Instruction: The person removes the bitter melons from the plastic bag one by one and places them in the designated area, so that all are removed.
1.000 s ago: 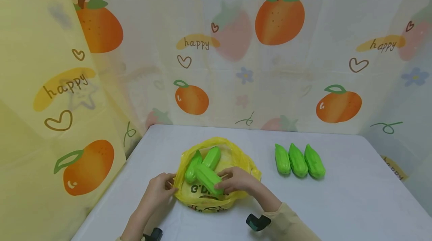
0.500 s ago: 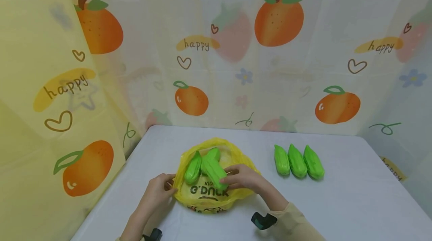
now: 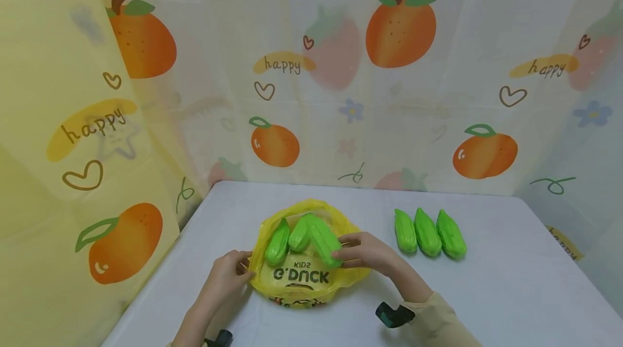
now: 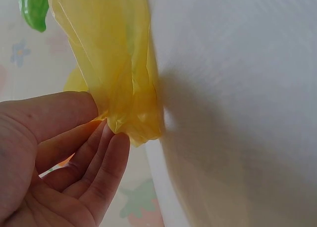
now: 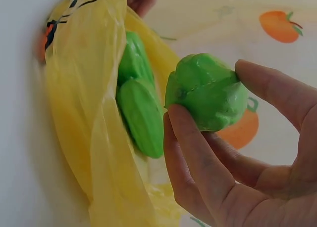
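Note:
A yellow plastic bag (image 3: 270,284) lies on the table with its mouth open, black "G.DUCK" lettering showing on it. My left hand (image 3: 230,273) pinches the bag's left rim between thumb and fingers; the left wrist view shows the gathered film (image 4: 136,111). My right hand (image 3: 366,254) holds one green, cucumber-shaped toy vegetable (image 3: 325,241) by its near end, thumb and fingertips around the blunt end (image 5: 208,91) in the right wrist view. Two similar vegetables lie in the bag, one at the left (image 3: 278,243) and one in the middle (image 3: 299,234), partly covered by the held one.
To the right of the bag, three more green toy vegetables (image 3: 405,231) lie side by side on the white table (image 3: 506,282). A fruit-printed curtain (image 3: 413,98) stands behind the table and along its left side.
My right hand has moved to the right, and the held vegetable has shifted right with it, uncovering more of the bag's lettering. My left hand stays at the rim.

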`<state>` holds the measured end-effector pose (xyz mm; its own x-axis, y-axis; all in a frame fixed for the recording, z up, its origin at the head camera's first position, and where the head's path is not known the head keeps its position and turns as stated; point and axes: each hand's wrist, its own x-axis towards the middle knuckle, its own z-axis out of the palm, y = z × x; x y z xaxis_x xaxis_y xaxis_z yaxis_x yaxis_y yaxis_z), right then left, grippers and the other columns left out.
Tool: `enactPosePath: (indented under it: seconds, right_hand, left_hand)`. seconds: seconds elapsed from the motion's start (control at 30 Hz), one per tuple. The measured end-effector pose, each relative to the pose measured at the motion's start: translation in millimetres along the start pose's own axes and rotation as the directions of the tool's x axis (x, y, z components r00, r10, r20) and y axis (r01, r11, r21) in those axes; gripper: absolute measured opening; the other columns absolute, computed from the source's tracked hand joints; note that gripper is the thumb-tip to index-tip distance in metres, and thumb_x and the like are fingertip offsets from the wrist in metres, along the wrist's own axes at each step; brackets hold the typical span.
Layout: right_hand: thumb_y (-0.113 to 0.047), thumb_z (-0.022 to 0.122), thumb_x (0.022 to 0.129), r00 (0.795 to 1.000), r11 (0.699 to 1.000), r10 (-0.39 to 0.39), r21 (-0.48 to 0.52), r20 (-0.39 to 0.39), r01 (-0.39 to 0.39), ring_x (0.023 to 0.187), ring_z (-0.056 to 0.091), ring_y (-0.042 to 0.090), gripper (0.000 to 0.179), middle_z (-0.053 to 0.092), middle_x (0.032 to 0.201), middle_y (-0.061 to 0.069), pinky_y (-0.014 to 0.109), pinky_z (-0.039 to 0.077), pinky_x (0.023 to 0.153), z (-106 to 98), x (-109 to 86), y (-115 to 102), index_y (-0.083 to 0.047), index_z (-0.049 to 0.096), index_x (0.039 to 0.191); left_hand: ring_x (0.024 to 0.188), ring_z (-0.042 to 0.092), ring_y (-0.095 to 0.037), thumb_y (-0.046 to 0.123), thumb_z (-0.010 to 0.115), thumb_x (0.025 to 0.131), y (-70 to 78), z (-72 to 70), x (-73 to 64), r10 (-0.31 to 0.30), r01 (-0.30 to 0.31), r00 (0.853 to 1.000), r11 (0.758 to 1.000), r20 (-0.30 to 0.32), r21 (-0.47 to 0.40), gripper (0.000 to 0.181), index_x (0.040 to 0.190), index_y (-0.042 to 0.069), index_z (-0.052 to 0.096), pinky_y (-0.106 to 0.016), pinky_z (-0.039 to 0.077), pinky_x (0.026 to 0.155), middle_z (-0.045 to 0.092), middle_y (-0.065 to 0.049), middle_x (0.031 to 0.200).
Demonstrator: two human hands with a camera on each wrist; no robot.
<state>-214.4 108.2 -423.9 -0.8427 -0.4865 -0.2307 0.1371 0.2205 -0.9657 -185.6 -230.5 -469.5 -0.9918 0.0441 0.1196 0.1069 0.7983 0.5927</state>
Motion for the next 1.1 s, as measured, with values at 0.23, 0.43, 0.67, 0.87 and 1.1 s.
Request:
enactPosePath:
  seconds: [0.23,0.43,0.67,0.87,1.1]
  right_hand:
    - [-0.026,0.071,0.084,1.0,1.0,0.002,-0.024,-0.02,-0.002,0.1,0.065,0.022,0.072,0.055,0.126,0.023,0.036,0.054,0.087,-10.5,-7.4,-0.3,0.011,0.038,0.136]
    - [-0.024,0.072,0.083,0.998,1.0,0.028,0.016,-0.048,-0.027,0.101,0.064,0.022,0.078,0.05,0.13,0.026,0.037,0.054,0.088,-18.1,-13.4,-0.2,0.013,0.032,0.139]
    - [-0.025,0.072,0.083,0.997,0.999,0.047,0.012,-0.059,-0.046,0.103,0.063,0.022,0.076,0.049,0.131,0.026,0.037,0.053,0.089,-28.8,-18.9,2.8,0.012,0.034,0.138]
    - [-0.026,0.07,0.085,0.997,0.999,0.049,-0.012,-0.057,-0.05,0.104,0.063,0.021,0.076,0.052,0.128,0.024,0.038,0.053,0.09,-37.2,-26.2,5.0,0.012,0.032,0.139]
    - [-0.026,0.071,0.085,0.996,0.998,0.058,-0.013,-0.071,-0.06,0.102,0.063,0.021,0.077,0.051,0.129,0.024,0.038,0.052,0.09,-44.6,-34.8,7.3,0.012,0.032,0.139]
  left_hand:
    - [0.071,0.059,-0.01,0.003,0.078,0.071,2.4,-1.8,-1.5,0.007,-0.007,1.0,1.0,-0.004,-0.001,0.042,0.112,0.0,0.067,-0.022,0.05,0.062,0.063,-0.002,0.081]
    - [0.071,0.059,-0.01,0.004,0.078,0.071,2.8,-2.3,-1.4,0.009,-0.009,1.0,1.0,-0.001,-0.002,0.042,0.111,0.001,0.067,-0.022,0.05,0.062,0.063,-0.002,0.081]
    - [0.07,0.058,-0.009,0.004,0.078,0.072,2.8,-1.6,-0.6,0.003,-0.003,1.0,1.0,0.004,0.001,0.042,0.112,0.001,0.067,-0.022,0.049,0.061,0.063,-0.001,0.081]
    - [0.07,0.058,-0.009,0.005,0.078,0.072,1.9,-0.7,-0.5,0.006,-0.006,1.0,1.0,0.005,-0.002,0.042,0.112,0.001,0.067,-0.021,0.049,0.061,0.063,-0.001,0.081]
    - [0.07,0.06,-0.01,0.003,0.078,0.071,1.3,-0.3,-0.2,0.01,-0.01,1.0,1.0,-0.001,-0.02,0.042,0.111,0.0,0.067,-0.021,0.05,0.061,0.063,-0.001,0.081]
